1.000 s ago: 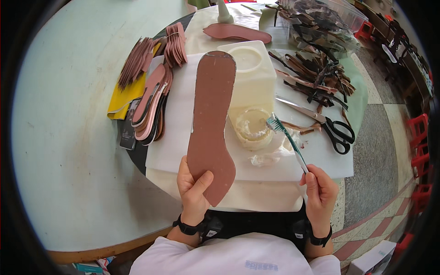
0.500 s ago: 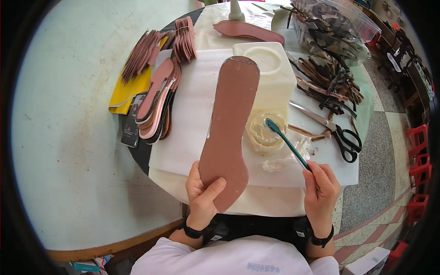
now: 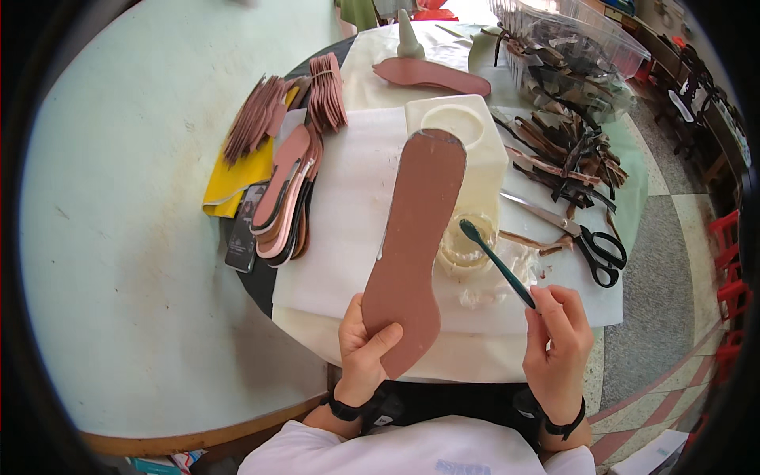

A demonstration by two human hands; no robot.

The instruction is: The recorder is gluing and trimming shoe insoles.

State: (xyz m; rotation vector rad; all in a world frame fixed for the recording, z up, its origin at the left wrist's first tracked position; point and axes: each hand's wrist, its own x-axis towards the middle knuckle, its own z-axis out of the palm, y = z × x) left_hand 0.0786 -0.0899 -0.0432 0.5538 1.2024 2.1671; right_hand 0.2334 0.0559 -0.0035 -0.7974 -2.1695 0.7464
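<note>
My left hand (image 3: pixel 366 352) grips a brown shoe insole (image 3: pixel 416 237) by its wide lower end, with the thumb lying across its face. The insole is tilted slightly, its narrower rounded end pointing away from me, and a whitish smear shows on its left edge. In my right hand (image 3: pixel 560 340) is a dark green toothbrush (image 3: pixel 503 271), pinched near the end of the handle. Its bristle head is over the mouth of a round tub of pale glue-like stuff (image 3: pixel 467 261); whether it touches the contents I cannot tell. The tub stands against a cream plastic container (image 3: pixel 481 170).
Stacked insoles (image 3: pixel 289 170), bundled brown pieces (image 3: pixel 326 91) and a yellow cloth (image 3: pixel 220 186) lie at left. Black-handled scissors (image 3: pixel 598 249), dark strip scraps (image 3: pixel 574 150) and a clear plastic basket (image 3: pixel 582 47) are at right. More insoles (image 3: pixel 431 75) lie at the back.
The whole view has shifted a little, so the table's things appear lower. Both hands keep their holds, and the toothbrush head stays over the tub.
</note>
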